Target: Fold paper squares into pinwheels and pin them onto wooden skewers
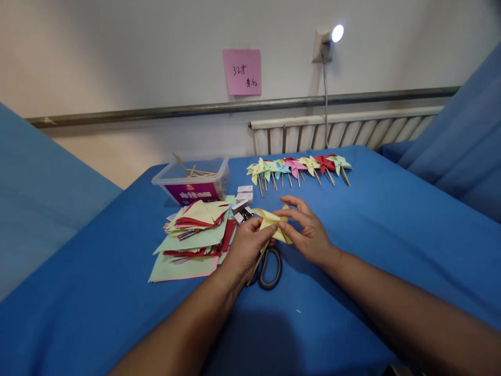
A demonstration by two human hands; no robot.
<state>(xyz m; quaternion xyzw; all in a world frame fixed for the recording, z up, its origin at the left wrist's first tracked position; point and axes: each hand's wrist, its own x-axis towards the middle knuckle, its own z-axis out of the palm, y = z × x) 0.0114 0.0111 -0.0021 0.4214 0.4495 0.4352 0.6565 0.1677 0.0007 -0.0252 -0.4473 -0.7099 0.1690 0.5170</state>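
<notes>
Yellow pinwheel pinched between both hands above the bed: left hand closed on its near edge and stick, right hand fingers curled on its folds. Scissors just below the hands. Paper stack left of left hand; finished pinwheels beyond.

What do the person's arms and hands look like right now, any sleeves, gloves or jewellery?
Both arms are bare up to the frame edge, with no sleeves in view. The left hand and right hand wear no gloves. No rings, watch or bands show on the fingers or wrists.
</notes>
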